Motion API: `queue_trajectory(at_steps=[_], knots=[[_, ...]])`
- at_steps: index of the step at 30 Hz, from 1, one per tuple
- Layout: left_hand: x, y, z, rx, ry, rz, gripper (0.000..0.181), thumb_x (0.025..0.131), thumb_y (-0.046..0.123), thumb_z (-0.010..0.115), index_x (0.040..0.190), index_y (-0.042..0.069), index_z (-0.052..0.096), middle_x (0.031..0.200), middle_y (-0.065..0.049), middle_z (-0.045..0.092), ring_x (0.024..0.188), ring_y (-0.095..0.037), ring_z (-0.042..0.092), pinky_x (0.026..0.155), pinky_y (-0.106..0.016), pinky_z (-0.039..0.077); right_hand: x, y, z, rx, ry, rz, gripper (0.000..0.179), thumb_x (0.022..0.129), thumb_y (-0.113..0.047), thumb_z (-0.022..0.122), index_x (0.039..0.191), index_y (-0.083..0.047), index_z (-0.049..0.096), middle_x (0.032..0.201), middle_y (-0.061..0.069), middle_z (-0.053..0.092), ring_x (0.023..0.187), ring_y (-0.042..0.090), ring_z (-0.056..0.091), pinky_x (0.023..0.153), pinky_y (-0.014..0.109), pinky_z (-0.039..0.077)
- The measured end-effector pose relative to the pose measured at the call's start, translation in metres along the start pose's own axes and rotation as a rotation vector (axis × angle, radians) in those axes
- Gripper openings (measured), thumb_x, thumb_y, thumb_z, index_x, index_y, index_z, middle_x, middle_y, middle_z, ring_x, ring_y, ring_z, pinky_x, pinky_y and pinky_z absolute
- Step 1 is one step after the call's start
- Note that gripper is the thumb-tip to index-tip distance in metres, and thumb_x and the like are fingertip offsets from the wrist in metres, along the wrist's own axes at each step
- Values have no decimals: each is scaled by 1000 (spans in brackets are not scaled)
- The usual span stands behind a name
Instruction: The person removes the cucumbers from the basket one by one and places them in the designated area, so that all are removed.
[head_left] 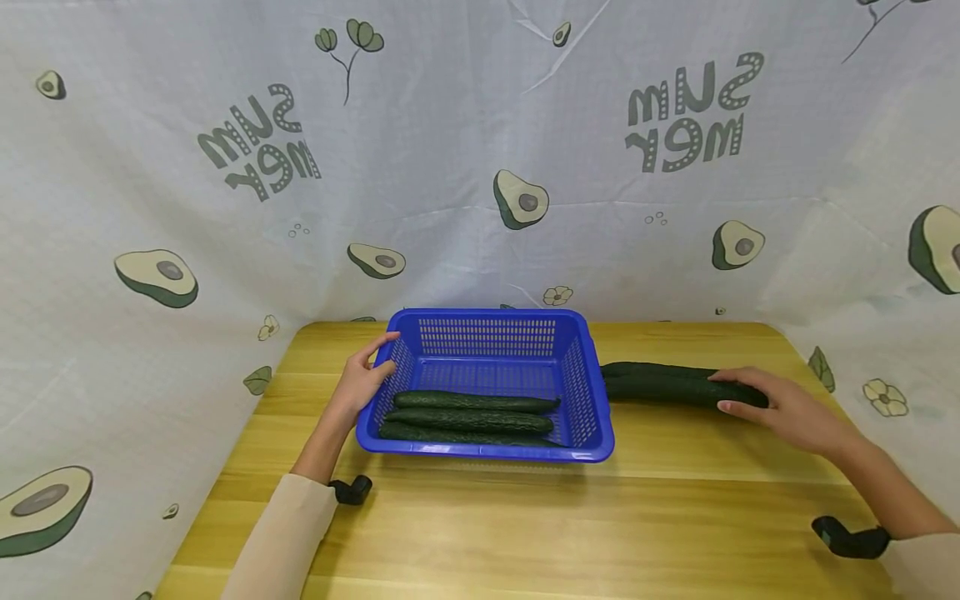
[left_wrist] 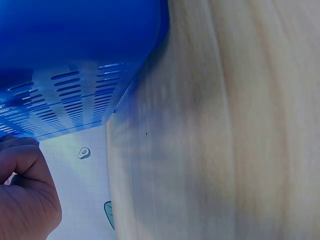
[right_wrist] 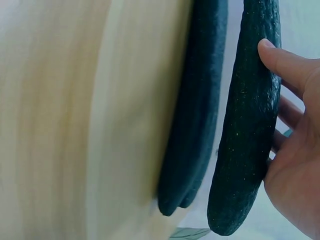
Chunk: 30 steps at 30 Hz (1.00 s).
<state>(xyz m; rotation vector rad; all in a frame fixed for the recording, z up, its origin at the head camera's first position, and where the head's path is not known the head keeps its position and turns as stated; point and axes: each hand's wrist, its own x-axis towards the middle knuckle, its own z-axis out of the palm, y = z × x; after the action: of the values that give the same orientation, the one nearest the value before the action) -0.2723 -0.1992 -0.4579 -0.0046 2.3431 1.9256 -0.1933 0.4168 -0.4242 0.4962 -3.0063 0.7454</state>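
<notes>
A blue plastic basket (head_left: 483, 451) stands in the middle of the table, with several dark green cucumbers (head_left: 472, 419) lying side by side along its near part. At its left side my left hand (head_left: 358, 385) grips the rim, thumb over the edge; in the left wrist view the curled fingers (left_wrist: 22, 160) are against the slotted wall. To the right of the basket, my right hand (head_left: 787, 408) holds a cucumber (right_wrist: 247, 120) near its right end, thumb on one side and fingers on the other. In the right wrist view that cucumber is apart from two others (right_wrist: 197, 110) on the table.
The wooden table (head_left: 525, 533) carries the basket and cucumbers. A white cloth (head_left: 450, 150) printed with avocados and lettering hangs behind and at both sides. Each wrist wears a small black camera (head_left: 352, 490).
</notes>
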Motion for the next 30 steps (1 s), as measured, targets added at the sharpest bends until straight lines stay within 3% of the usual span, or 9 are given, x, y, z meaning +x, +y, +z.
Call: queue_trajectory(at_steps=[2, 4, 7, 10, 16, 23, 30], knots=[[0, 2, 0, -9, -9, -9, 58, 99, 10, 56, 154, 29, 50, 128, -31, 65, 68, -18, 66, 57, -28, 56, -1, 2, 3, -7, 5, -9, 45, 99, -24, 69, 139, -8, 60, 142, 28, 56, 127, 51, 48, 95, 51, 43], [-2, 6, 0, -18, -18, -17, 59, 98, 9, 56, 154, 26, 49, 131, -32, 63, 73, -23, 69, 58, -29, 57, -2, 4, 7, -18, 10, -18, 44, 98, -24, 70, 138, -8, 61, 142, 28, 56, 126, 51, 48, 94, 47, 43], [-7, 14, 0, -26, -32, -23, 59, 98, 7, 56, 155, 21, 48, 135, -33, 61, 79, -30, 72, 61, -32, 59, -3, 8, 13, -15, 6, -27, 43, 98, -24, 70, 137, -7, 61, 141, 28, 57, 125, 51, 48, 94, 50, 44], [-12, 21, 1, -26, -39, -22, 59, 98, 6, 57, 155, 19, 48, 135, -33, 61, 82, -31, 72, 62, -33, 60, -4, 11, 19, -29, 15, -51, 42, 96, -22, 72, 135, -7, 62, 139, 27, 58, 124, 51, 50, 89, 62, 44], [-17, 26, 2, -27, -34, -25, 59, 98, 6, 57, 155, 19, 49, 132, -34, 62, 77, -27, 71, 61, -31, 59, -2, 15, 27, -103, 84, -122, 40, 89, -17, 79, 127, -10, 68, 128, 20, 66, 115, 46, 58, 86, 60, 48], [-17, 27, 1, -24, -28, -33, 59, 97, 7, 56, 154, 21, 49, 131, -33, 63, 74, -24, 69, 60, -30, 58, -1, 15, 32, -131, 105, -163, 42, 84, -15, 84, 123, -9, 69, 123, 19, 67, 111, 46, 59, 83, 61, 50], [-17, 27, 1, -24, -31, -26, 60, 97, 6, 56, 155, 20, 48, 133, -33, 62, 79, -28, 71, 62, -32, 59, -1, 16, 38, -199, 143, -212, 41, 79, -13, 87, 118, -11, 73, 117, 12, 70, 105, 38, 61, 81, 38, 54]])
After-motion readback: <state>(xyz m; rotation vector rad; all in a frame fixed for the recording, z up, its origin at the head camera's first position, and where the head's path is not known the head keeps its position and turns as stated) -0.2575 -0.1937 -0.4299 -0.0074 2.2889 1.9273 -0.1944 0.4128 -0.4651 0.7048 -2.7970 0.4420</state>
